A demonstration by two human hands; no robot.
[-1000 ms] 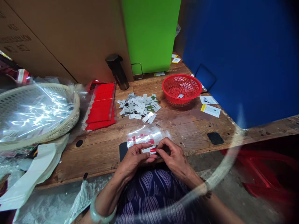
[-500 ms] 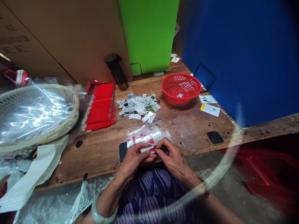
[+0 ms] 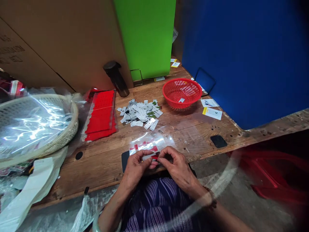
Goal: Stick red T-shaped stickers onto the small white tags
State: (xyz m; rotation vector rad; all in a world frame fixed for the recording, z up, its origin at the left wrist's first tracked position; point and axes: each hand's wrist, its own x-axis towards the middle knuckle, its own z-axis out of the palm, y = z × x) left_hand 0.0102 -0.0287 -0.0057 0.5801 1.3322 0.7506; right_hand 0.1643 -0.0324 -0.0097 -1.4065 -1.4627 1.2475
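Note:
My left hand (image 3: 137,166) and my right hand (image 3: 175,166) meet at the near edge of the wooden table (image 3: 101,161). Both pinch one small white strip with a red end (image 3: 152,156), held between the fingertips. Just beyond my hands lies a clear plastic sheet with several red-tabbed strips (image 3: 149,144). A pile of small silver and white pieces (image 3: 140,114) is further back at the table's middle.
A red basket (image 3: 182,92) stands back right, with paper cards (image 3: 211,112) beside it. Red sheets in plastic (image 3: 101,115) lie left of the pile. A woven basket of clear film (image 3: 36,124) fills the left. Cardboard, green and blue boxes wall the back. A dark pad (image 3: 218,141) lies right.
My hands stay together on the small strip; the fingers shift slightly. The camera has tilted, so the whole scene sits a little lower and to the left.

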